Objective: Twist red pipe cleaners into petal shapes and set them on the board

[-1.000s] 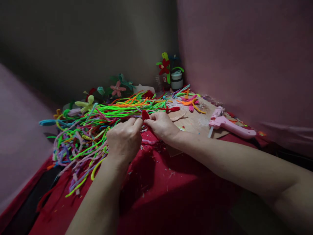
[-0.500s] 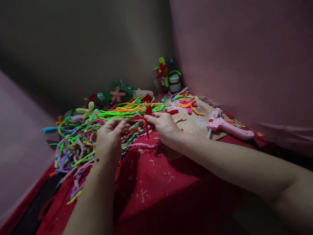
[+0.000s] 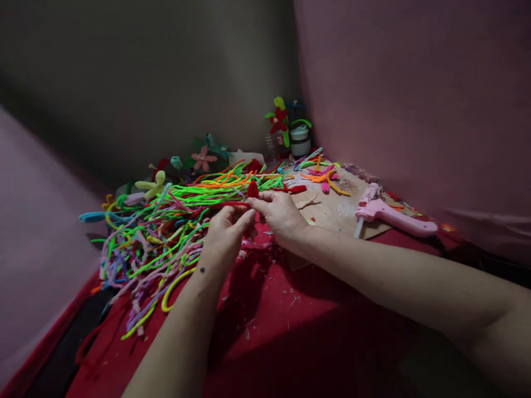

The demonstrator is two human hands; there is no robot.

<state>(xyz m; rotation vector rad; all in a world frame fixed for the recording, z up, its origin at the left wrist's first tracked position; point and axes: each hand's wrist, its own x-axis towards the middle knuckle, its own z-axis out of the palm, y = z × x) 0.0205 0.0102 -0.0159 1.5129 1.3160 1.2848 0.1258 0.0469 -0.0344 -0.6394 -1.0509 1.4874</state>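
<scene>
A red pipe cleaner (image 3: 253, 189), bent into an upright petal-like loop, is pinched between the fingers of my right hand (image 3: 282, 217). Its red tail runs leftward, and my left hand (image 3: 226, 232) has closed thumb and fingers on the piece just below the loop. The two hands almost meet, and the fingertips partly hide the red piece. Behind and left of them spreads a tangled heap of coloured pipe cleaners (image 3: 186, 196), mostly green, orange, pink and purple.
On the right, a pink glue gun (image 3: 385, 214) rests on cardboard (image 3: 340, 213). An orange and pink pipe-cleaner flower (image 3: 324, 177) lies there too. Finished flowers (image 3: 203, 158) and a lidded jar (image 3: 300, 141) stand at the back. Fluff scraps dot the red cloth (image 3: 298, 315).
My left hand has moved right, up to the right hand, and now pinches the red pipe cleaner. The right hand keeps its hold. The whole view has shifted slightly.
</scene>
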